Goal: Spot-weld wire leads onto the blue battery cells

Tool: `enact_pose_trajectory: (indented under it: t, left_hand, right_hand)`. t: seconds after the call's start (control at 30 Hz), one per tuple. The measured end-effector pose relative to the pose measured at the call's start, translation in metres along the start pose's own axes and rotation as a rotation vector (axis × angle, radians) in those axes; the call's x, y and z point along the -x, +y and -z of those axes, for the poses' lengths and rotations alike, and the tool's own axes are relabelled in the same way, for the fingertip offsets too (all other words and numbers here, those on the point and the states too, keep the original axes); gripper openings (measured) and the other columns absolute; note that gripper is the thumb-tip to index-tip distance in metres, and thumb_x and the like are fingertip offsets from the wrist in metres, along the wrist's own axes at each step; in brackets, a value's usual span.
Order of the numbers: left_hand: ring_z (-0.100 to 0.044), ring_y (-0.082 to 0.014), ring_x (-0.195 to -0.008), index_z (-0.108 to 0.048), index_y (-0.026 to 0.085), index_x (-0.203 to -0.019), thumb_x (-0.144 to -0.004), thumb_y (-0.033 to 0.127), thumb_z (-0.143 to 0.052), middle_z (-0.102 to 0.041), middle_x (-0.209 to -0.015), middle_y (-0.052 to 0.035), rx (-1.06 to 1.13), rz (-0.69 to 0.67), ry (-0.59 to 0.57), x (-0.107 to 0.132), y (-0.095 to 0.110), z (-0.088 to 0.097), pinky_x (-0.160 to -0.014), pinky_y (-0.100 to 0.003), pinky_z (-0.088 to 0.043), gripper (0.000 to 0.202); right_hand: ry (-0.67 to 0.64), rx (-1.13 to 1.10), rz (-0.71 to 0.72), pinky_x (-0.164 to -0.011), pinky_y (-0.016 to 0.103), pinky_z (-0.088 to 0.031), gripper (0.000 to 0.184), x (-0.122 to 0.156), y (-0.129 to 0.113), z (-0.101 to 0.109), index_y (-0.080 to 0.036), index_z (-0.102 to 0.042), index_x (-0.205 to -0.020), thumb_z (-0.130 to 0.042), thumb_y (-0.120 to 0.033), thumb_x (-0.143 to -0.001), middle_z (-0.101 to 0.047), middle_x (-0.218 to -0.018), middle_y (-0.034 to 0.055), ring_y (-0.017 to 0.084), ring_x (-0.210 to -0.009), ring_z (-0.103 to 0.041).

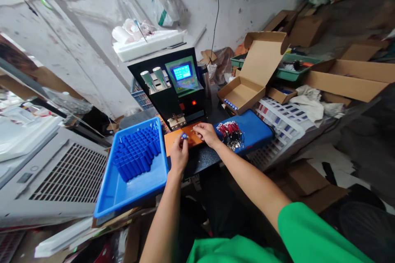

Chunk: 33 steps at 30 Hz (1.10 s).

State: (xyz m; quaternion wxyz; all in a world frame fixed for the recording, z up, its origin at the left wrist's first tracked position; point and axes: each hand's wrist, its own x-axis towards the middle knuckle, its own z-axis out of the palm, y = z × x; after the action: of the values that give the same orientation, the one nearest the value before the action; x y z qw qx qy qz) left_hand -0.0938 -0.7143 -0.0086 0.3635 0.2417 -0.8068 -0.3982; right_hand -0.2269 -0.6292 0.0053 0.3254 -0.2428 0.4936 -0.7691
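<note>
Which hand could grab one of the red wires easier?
Probably the right hand: it lies just beside the red wires, while the left hand is farther off and pinches a blue cell.

Scuffed white wall (92,4), cluttered cardboard boxes (348,74)

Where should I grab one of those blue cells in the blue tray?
Probably a cell at the pile's near edge, from above: the cells lie packed together, and that outer row has bare blue tray beside it. Pinch across its round body.

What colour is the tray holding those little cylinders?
The tray is bright blue, clearest in the head view.
</note>
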Motion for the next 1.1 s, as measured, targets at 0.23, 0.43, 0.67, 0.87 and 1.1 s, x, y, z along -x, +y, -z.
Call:
enact_pose_trajectory:
  t: [0.23, 0.43, 0.67, 0.87, 1.1]
  left_hand:
    - [-0.053, -0.012, -0.062, -0.07, 0.015, -0.086, -0.082, 0.041, -0.064, -0.059, -0.066, -0.0001, 0.013, 0.053, -0.02, -0.02, 0.014, 0.001, -0.058, -0.023, -0.041, 0.027]
    - [-0.06, -0.0152, -0.068, -0.069, 0.015, -0.09, -0.084, 0.041, -0.06, -0.068, -0.076, -0.0034, 0.058, 0.105, -0.04, -0.019, 0.012, -0.001, -0.062, -0.025, -0.047, 0.028]
    - [-0.064, -0.0178, -0.077, -0.068, 0.017, -0.105, -0.089, 0.039, -0.053, -0.071, -0.086, -0.0046, -0.04, 0.104, -0.048, -0.019, -0.001, -0.003, -0.075, -0.029, -0.05, 0.031]
    - [-0.063, -0.0186, -0.076, -0.067, 0.02, -0.105, -0.092, 0.037, -0.049, -0.069, -0.083, -0.0041, -0.167, 0.111, -0.04, -0.017, -0.004, -0.004, -0.073, -0.029, -0.046, 0.028]
    - [-0.062, -0.0195, -0.077, -0.065, 0.021, -0.105, -0.093, 0.035, -0.048, -0.068, -0.083, -0.0047, -0.251, 0.131, -0.028, -0.017, -0.004, -0.006, -0.07, -0.029, -0.042, 0.025]
  right_hand:
    - [0.047, 0.078, 0.038, -0.041, 0.02, -0.025, 0.037, -0.005, 0.005, -0.003, -0.018, -0.057, -0.064, -0.073, -0.052, -0.067, -0.045, -0.048, -0.0072, 0.006, -0.042, -0.035]
    - [0.061, 0.09, 0.044, -0.042, 0.02, -0.025, 0.033, -0.006, 0.004, -0.006, -0.019, -0.054, -0.061, -0.07, -0.047, -0.068, -0.044, -0.045, -0.0075, 0.006, -0.041, -0.034]
    - [0.079, 0.142, 0.079, -0.044, 0.02, -0.033, 0.031, -0.013, 0.003, -0.019, -0.019, -0.054, -0.059, -0.068, -0.042, -0.074, -0.046, -0.044, -0.0068, 0.007, -0.041, -0.039]
    - [0.063, 0.195, 0.085, -0.046, 0.019, -0.034, 0.029, -0.016, 0.007, -0.028, -0.019, -0.053, -0.058, -0.063, -0.039, -0.077, -0.048, -0.045, -0.0063, 0.007, -0.041, -0.041]
    - [0.053, 0.333, 0.109, -0.046, 0.019, -0.035, 0.027, -0.023, 0.013, -0.029, -0.019, -0.055, -0.06, -0.059, -0.038, -0.079, -0.051, -0.048, -0.0053, 0.009, -0.045, -0.046]
